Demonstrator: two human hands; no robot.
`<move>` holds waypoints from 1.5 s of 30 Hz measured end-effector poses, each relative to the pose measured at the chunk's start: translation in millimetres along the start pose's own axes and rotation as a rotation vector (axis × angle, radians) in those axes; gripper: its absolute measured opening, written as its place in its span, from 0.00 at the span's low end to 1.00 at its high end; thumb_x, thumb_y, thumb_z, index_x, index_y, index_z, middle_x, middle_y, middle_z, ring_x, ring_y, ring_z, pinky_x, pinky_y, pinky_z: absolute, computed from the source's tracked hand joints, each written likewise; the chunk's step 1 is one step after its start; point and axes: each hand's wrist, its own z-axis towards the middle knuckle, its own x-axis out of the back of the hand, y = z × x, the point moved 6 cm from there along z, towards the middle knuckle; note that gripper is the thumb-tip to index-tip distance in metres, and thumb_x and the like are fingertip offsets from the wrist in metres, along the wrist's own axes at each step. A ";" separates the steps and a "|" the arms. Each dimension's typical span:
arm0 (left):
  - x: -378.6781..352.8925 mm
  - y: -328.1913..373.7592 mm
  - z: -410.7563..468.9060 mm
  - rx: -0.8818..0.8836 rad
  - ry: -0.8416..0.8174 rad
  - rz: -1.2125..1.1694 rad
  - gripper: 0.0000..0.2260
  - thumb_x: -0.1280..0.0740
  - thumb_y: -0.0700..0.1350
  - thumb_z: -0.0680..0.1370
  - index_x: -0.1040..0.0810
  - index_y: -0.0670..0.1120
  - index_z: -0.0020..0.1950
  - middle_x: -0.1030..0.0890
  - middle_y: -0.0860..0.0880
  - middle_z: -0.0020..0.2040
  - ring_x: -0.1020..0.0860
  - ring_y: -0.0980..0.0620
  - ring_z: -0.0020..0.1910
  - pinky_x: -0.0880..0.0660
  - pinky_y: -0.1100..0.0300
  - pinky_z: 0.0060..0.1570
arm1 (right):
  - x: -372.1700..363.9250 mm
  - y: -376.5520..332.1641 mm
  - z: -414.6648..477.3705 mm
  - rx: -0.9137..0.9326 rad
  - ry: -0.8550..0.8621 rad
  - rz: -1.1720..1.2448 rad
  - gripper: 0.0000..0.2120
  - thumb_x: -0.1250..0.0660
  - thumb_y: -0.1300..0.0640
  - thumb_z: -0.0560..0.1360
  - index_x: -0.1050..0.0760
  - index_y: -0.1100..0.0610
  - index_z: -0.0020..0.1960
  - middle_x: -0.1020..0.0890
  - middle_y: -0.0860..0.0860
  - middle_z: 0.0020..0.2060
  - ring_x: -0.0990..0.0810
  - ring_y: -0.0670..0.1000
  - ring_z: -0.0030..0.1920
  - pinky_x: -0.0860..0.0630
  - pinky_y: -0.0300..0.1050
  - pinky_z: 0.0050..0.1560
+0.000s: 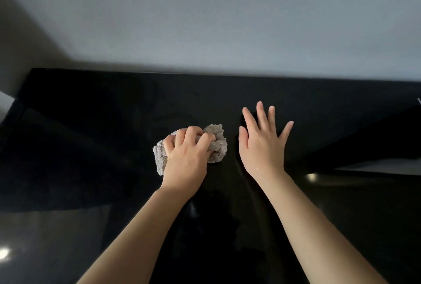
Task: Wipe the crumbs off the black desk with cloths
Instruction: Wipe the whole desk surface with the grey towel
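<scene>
Near the middle of the black desk (95,151), the left hand (185,160) bunches a grey cloth (217,147), fingers (182,136) curled round the fabric. Just beside it the right hand (262,147) lies with fingers spread straight, seemingly flat on the surface. Wiping well likely means flattening the cloth and drawing long, overlapping strokes toward the near edge. A pale wall (205,21) runs along the far edge; only the right hand stands in the cloth's path to the right edge.

The cloth (217,144) lies on the bench (91,124) under the left grip (185,153); the right grip (262,144) is just right of it; a wall (205,21) stands behind.
</scene>
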 end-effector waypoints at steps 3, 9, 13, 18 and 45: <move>-6.1 -4.3 21.4 0.035 0.003 0.012 0.09 0.32 0.41 0.74 0.25 0.49 0.53 0.27 0.48 0.53 0.31 0.46 0.52 0.35 0.44 0.53 | -9.7 -5.9 28.6 0.004 -0.043 -0.026 0.24 0.50 0.47 0.82 0.43 0.48 0.77 0.45 0.54 0.78 0.52 0.59 0.78 0.58 0.72 0.72; -21.6 -11.2 71.9 0.066 0.018 0.035 0.07 0.34 0.44 0.76 0.25 0.50 0.53 0.26 0.48 0.53 0.30 0.45 0.53 0.35 0.45 0.53 | -19.6 -4.3 30.8 -0.008 -0.038 -0.056 0.25 0.53 0.44 0.81 0.46 0.46 0.78 0.46 0.52 0.78 0.50 0.59 0.78 0.52 0.72 0.72; -29.5 -14.3 105.2 0.087 0.026 -0.009 0.07 0.35 0.44 0.76 0.24 0.50 0.54 0.26 0.50 0.54 0.30 0.45 0.54 0.38 0.47 0.54 | -21.0 -4.6 31.1 -0.008 -0.023 -0.071 0.26 0.54 0.44 0.81 0.44 0.47 0.78 0.44 0.52 0.78 0.48 0.59 0.78 0.49 0.72 0.72; -34.1 -16.7 122.9 0.024 0.027 -0.019 0.07 0.34 0.45 0.77 0.23 0.49 0.55 0.25 0.49 0.53 0.29 0.45 0.53 0.36 0.46 0.54 | -20.8 -5.0 31.7 -0.015 -0.030 -0.097 0.28 0.57 0.43 0.79 0.43 0.47 0.77 0.43 0.52 0.78 0.47 0.59 0.78 0.48 0.72 0.71; 4.1 -94.5 130.5 0.438 -0.078 0.169 0.17 0.41 0.51 0.79 0.28 0.49 0.67 0.29 0.40 0.57 0.26 0.38 0.51 0.32 0.49 0.42 | -17.5 -5.2 31.7 -0.053 -0.086 -0.071 0.27 0.54 0.43 0.79 0.42 0.45 0.77 0.42 0.51 0.77 0.47 0.58 0.77 0.48 0.71 0.72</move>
